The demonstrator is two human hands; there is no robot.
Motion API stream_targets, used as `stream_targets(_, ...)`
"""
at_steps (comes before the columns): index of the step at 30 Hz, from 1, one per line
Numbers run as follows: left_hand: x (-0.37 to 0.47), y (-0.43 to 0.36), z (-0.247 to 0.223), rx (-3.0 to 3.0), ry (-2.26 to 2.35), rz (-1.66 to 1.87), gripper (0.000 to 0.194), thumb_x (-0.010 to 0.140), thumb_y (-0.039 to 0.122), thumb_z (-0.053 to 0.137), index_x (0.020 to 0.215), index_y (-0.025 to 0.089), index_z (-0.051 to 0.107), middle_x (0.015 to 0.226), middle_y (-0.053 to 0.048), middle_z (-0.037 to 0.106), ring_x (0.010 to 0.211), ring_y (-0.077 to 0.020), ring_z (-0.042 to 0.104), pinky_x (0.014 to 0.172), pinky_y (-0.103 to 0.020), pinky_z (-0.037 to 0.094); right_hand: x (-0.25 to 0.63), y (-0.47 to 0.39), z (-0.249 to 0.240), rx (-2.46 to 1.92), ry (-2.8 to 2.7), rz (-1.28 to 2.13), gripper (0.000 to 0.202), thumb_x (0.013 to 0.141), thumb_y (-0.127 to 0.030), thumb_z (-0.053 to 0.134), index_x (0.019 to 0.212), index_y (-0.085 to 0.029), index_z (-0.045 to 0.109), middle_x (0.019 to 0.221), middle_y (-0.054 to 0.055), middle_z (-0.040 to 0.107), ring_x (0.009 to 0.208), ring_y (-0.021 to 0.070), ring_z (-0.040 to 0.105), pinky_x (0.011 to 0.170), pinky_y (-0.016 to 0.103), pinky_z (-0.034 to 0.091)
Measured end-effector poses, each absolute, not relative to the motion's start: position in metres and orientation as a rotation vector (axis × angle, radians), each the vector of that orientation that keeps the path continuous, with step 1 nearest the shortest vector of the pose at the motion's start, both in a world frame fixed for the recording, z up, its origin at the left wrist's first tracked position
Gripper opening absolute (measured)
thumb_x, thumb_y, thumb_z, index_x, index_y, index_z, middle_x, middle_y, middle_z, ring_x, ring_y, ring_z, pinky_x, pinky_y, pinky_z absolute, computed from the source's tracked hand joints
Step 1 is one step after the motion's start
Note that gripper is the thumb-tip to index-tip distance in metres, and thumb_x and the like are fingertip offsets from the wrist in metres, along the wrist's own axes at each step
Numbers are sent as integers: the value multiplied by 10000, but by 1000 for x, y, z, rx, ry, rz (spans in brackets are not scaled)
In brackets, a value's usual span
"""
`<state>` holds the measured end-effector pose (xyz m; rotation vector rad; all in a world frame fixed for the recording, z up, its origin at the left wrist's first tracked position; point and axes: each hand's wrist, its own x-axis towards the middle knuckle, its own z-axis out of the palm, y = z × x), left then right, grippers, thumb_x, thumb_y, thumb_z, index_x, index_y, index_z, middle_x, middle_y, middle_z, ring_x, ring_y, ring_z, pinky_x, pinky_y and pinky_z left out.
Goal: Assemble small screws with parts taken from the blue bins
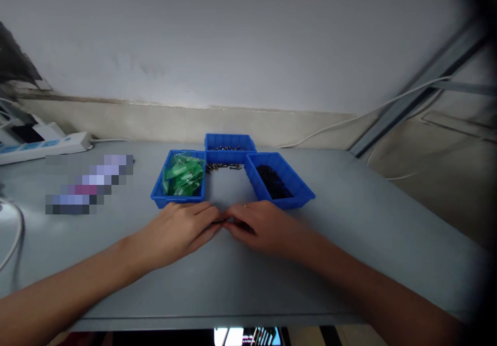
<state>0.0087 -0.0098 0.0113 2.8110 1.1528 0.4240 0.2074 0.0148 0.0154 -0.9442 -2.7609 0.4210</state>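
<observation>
My left hand (182,228) and my right hand (264,228) meet over the grey table. Fingertips of both are pinched on a thin dark piece (220,221), too small to name and partly covered by the fingers. Just beyond the left hand stands a blue bin (158,193) with green clear-plastic packets (184,174). Beyond the right hand, another blue bin (297,183) holds a heap of small black parts (273,182). A third blue bin (230,155) at the back contains small metal parts that look like screws, and more of them (223,167) lie in front of it.
At the left are a white power strip (46,146), a blurred-out object (91,183) and a white cable (17,232). The wall (233,51) closes off the back. A metal frame bar (388,115) rises at the right. A lit screen (248,336) shows below the table's front edge.
</observation>
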Motion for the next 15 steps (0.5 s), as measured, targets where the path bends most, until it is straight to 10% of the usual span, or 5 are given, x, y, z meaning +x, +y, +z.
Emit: stream_targets(15, 10, -14, 10, 2889, 1079, 583, 249, 921, 258, 347, 853, 154, 563, 728, -19, 564, 651, -129, 552, 572, -238, 410, 206, 15, 11, -913, -2793, 450, 128, 850, -208, 442, 782, -157, 537, 674, 11, 588, 609, 126, 537, 549, 232, 328)
